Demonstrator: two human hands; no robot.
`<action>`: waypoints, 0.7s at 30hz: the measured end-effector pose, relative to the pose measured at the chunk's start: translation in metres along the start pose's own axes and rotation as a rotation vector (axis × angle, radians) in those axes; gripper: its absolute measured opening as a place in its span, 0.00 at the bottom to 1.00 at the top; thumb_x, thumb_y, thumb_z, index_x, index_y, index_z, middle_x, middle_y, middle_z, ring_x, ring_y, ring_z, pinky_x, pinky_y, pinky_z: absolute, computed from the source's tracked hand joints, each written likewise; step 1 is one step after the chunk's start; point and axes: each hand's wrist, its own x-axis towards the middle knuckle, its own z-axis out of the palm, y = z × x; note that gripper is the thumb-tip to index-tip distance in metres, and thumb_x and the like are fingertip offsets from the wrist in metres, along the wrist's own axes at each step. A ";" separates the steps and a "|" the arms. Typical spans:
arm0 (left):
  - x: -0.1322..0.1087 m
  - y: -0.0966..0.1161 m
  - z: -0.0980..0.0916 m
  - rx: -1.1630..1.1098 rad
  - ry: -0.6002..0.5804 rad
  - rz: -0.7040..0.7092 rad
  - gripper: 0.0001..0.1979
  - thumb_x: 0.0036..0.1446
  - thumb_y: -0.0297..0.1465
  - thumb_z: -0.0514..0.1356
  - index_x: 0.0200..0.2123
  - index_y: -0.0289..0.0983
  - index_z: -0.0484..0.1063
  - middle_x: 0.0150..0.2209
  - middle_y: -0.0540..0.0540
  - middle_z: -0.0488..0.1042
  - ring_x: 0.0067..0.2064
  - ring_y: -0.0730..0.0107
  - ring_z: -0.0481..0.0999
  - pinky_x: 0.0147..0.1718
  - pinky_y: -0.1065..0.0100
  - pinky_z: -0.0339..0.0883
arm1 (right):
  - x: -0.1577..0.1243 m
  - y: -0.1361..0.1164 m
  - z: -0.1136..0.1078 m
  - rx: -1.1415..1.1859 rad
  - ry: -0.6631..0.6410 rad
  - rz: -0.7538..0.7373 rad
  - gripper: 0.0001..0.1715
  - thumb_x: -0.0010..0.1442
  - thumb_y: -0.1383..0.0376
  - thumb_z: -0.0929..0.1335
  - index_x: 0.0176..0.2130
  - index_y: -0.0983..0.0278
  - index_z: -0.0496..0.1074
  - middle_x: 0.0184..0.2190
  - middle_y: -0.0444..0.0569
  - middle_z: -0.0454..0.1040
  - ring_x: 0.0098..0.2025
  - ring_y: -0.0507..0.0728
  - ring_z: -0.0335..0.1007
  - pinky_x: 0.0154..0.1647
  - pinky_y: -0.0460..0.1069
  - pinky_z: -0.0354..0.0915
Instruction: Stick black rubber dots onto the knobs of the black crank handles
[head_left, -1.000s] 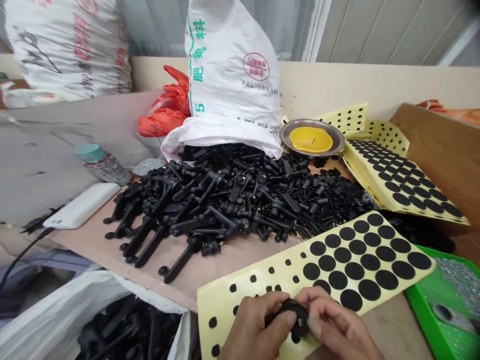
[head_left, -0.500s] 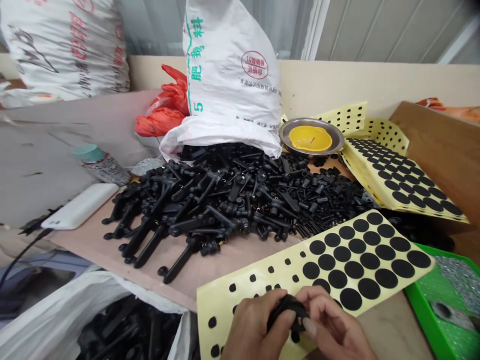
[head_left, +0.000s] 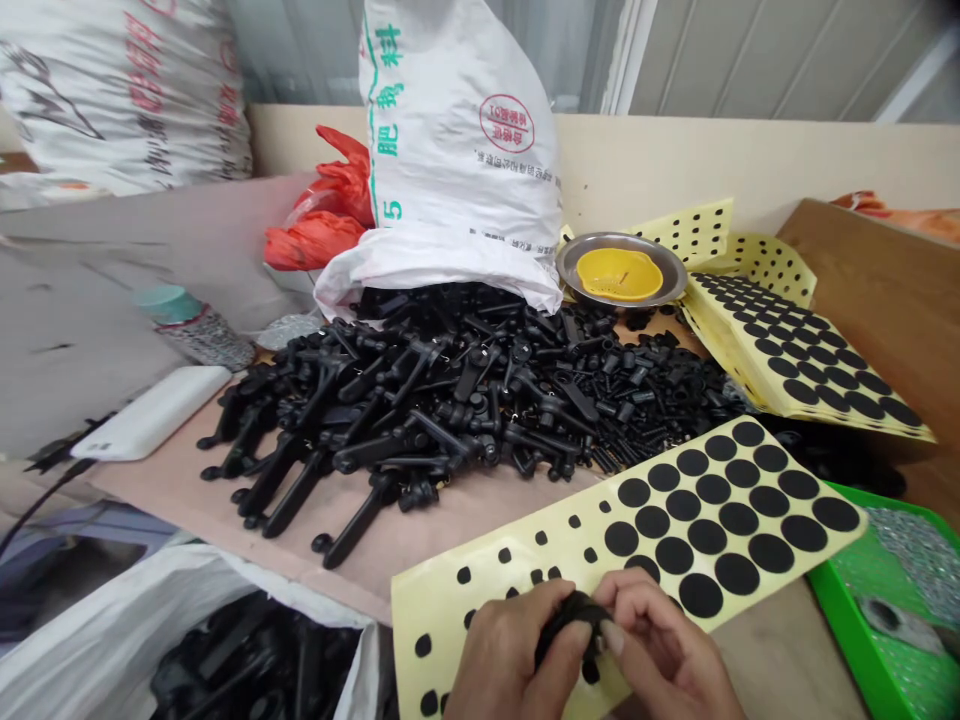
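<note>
My left hand [head_left: 510, 655] and my right hand [head_left: 660, 645] meet at the bottom of the view. Both hold a small black plastic part [head_left: 574, 615] between the fingers, and the fingers hide most of it. Under my hands lies a pale yellow backing sheet [head_left: 517, 560] with rows of black round stickers. Its small dots sit near my left hand, and the large discs spread toward the right. A big heap of black plastic lever-like parts [head_left: 450, 400] lies beyond the sheet, out of reach of my fingers.
A white woven sack [head_left: 457, 140] spills the black parts onto a pinkish board. Nearby are a steel dish [head_left: 570, 265] holding a yellow strainer, further sticker sheets [head_left: 795, 360], a green tray [head_left: 844, 600], a white power bank [head_left: 150, 412] and a white bag of black parts [head_left: 90, 640].
My fingers have closed further around the black part, so less of it shows. The whole view has shifted slightly, with the table scene sitting a little lower and to the left.
</note>
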 end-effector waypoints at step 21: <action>0.000 -0.010 0.005 -0.333 0.053 -0.192 0.17 0.52 0.44 0.56 0.35 0.36 0.74 0.20 0.53 0.63 0.22 0.72 0.65 0.21 0.73 0.58 | -0.002 -0.009 -0.014 -0.049 -0.162 0.035 0.13 0.56 0.56 0.67 0.26 0.61 0.67 0.33 0.44 0.64 0.33 0.52 0.62 0.32 0.43 0.61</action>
